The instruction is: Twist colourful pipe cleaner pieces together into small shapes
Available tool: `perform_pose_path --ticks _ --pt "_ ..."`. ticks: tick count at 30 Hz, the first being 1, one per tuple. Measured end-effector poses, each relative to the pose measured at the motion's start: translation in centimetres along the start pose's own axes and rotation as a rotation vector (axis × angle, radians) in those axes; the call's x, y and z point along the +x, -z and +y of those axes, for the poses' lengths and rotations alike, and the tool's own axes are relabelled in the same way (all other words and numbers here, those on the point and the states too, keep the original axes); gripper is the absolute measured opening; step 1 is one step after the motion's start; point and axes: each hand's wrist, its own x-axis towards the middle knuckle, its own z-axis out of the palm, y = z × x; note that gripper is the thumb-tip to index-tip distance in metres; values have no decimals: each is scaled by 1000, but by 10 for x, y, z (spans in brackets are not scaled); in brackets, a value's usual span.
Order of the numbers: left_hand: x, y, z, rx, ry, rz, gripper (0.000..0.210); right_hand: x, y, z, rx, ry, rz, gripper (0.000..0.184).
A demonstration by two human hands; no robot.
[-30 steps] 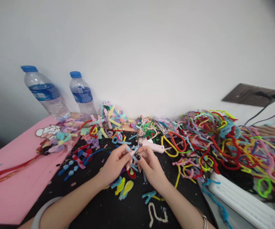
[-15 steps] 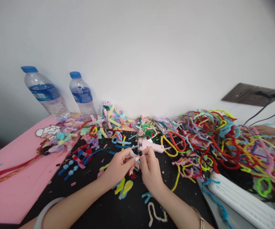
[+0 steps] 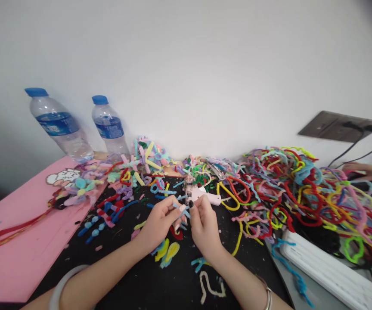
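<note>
Between my fingertips, in the middle of the view, is a short light blue pipe cleaner piece. My left hand pinches it from the left, thumb and fingers pressed together. My right hand is closed at its right end, with the dark-nailed thumb in front. Just beyond the fingers lies a pink hot glue gun, its front partly hidden by the right hand. Yellow and blue pipe cleaner loops lie on the black mat below my hands. A bent cream pipe cleaner rests near my right forearm.
A tangled heap of pipe cleaners spreads to the right, beside a white power strip. Two water bottles stand at the back left, by a pink board. Another person's hand reaches in at the far right.
My fingers have shifted slightly on the light blue piece, and more of it shows between them. At the far right, the other person's hand now shows more, with a dark object under it.
</note>
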Motion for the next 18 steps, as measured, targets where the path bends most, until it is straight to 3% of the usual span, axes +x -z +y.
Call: perform_pose_path --ticks 5,9,14,18 --pt "2 4 0 -21 46 21 25 5 7 0 150 -73 -85 10" --pt "2 6 2 -165 75 69 22 8 11 0 181 -60 -132 8" --pt "4 13 1 -386 114 -33 15 11 17 -1 209 -100 -87 15" --pt "6 20 1 -527 156 -165 25 13 19 -2 221 -115 -86 16"
